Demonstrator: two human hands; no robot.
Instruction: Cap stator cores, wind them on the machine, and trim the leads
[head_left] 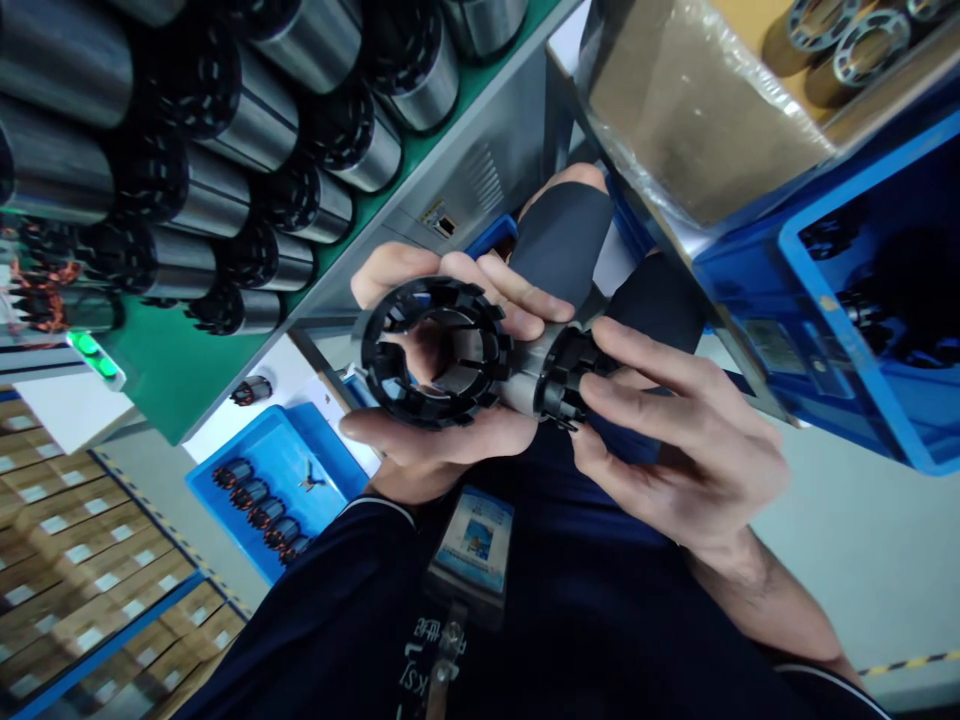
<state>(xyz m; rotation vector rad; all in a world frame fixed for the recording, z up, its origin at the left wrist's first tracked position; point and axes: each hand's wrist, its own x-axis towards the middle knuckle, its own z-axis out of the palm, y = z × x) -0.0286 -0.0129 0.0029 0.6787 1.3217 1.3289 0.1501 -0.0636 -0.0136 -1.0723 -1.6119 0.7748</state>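
Observation:
My left hand [450, 430] is closed around a stator core [435, 355], whose black slotted end ring faces me and shows the open bore. Just to its right lies a second silver cylinder [525, 375], partly hidden by that ring and by my left fingers. A black toothed end ring [562, 375] sits at the right end of this cylinder. My right hand [675, 430] grips that ring with thumb and fingertips. Whether the ring is fully seated on the metal cannot be told.
Rows of stator cores [217, 190] stand on the green bench [180, 370] at upper left. Wound stators lie in a blue tray [322, 440] at left. To the right are a cardboard box [697, 110] with metal cores and a blue crate [795, 260] with black parts.

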